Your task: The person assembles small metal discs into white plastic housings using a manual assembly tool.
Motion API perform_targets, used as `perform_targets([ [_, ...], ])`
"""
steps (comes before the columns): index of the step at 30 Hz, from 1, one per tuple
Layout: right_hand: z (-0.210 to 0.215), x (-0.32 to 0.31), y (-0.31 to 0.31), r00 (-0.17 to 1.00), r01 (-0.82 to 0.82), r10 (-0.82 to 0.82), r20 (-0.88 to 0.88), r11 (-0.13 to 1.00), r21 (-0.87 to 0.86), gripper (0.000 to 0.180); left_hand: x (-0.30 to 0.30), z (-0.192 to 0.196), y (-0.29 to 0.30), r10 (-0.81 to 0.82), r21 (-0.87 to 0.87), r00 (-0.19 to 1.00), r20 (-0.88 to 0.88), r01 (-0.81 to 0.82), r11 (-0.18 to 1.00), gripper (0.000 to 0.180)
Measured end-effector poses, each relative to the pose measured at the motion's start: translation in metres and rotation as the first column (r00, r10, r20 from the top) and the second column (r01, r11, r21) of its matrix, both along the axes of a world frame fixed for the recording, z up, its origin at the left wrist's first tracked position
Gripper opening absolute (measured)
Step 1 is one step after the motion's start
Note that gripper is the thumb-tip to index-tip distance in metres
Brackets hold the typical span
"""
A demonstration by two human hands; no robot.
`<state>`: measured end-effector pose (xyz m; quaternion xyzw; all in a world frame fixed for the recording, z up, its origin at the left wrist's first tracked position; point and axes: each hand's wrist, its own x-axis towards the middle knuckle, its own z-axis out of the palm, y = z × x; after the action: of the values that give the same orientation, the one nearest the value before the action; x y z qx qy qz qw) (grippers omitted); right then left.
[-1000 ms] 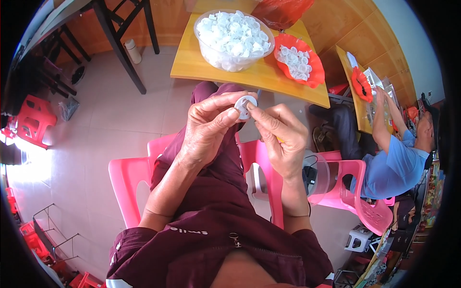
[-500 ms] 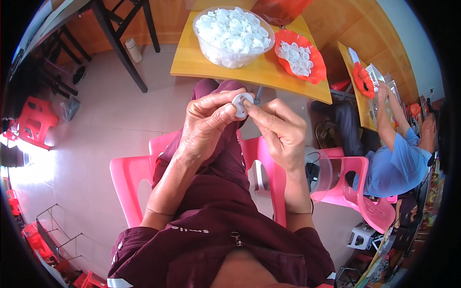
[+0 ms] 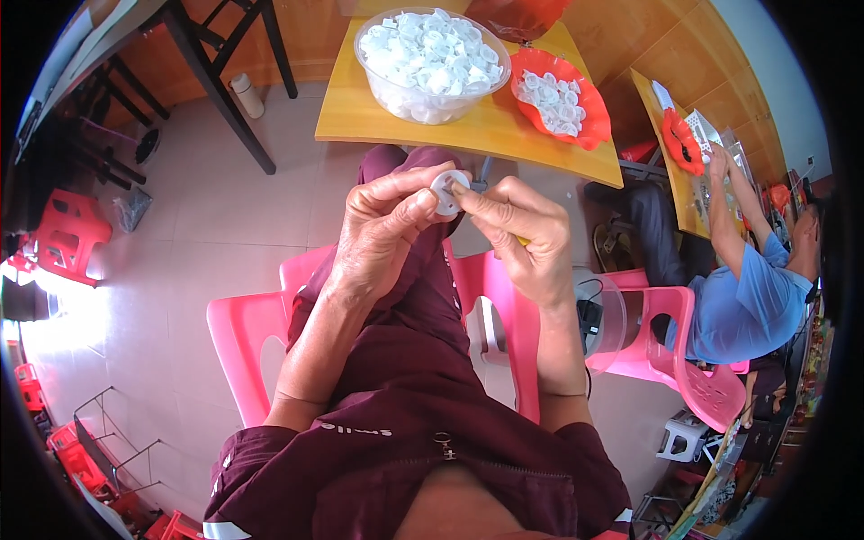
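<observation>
A small round whitish plastic cap-like piece [image 3: 447, 200] is held over my lap. My left hand [image 3: 382, 220] pinches its left rim between thumb and fingers. From the other side my right hand [image 3: 531, 229] reaches in, a fingertip pressed on the face of the piece, its other fingers curled. Whether a smaller part sits under that fingertip is hidden. Beyond my hands, a clear round tub [image 3: 423, 106] heaped with similar white translucent pieces stands on a yellow wooden table [image 3: 346, 117]. Beside it lies a red wavy-edged dish [image 3: 594, 126] with more such pieces.
A red bag [image 3: 517, 18] is behind the dish. At right, a person in a blue shirt [image 3: 751, 306] sits on a pink chair [image 3: 688, 360] and works at another table. A clear round container [image 3: 612, 315] stands right of my seat. Red stools [image 3: 74, 236] and a pale bottle [image 3: 247, 94] are left.
The round piece is tilted slightly differently, and my right fingertip has shifted a little on its face. The whole view has moved slightly. Both hands keep their hold.
</observation>
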<state>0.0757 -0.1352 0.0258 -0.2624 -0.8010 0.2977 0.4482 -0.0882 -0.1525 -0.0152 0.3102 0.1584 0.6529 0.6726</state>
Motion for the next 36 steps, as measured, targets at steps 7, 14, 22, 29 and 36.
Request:
perform_targets([
  [7,0.0048,0.0022,-0.0024,1.0,0.009,-0.007,0.011,0.985,-0.17,0.03,-0.0019,-0.0045,0.0009,0.015,0.032,0.997,-0.072,-0.013,0.999,0.032],
  [14,0.0029,0.0008,-0.0003,0.997,0.034,-0.025,0.076,0.992,-0.122,0.029,-0.0003,-0.0027,0.0032,0.018,-0.031,0.998,-0.061,-0.02,0.999,0.027],
  [22,0.0042,-0.0012,-0.0042,1.0,0.02,-0.021,-0.006,0.979,-0.204,0.031,-0.0036,0.0014,0.003,-0.029,-0.019,0.999,-0.019,0.028,0.999,0.028],
  [29,0.0031,-0.0022,-0.0053,1.0,0.012,-0.016,-0.019,0.98,-0.198,0.028,-0.0032,0.0047,0.0024,-0.004,0.008,0.999,-0.053,0.005,1.0,0.029],
  [36,0.0063,-0.0017,-0.004,0.997,0.064,-0.054,0.058,0.978,-0.201,0.028,-0.0045,0.0035,0.0032,0.167,0.097,0.948,-0.27,-0.146,0.985,0.025],
])
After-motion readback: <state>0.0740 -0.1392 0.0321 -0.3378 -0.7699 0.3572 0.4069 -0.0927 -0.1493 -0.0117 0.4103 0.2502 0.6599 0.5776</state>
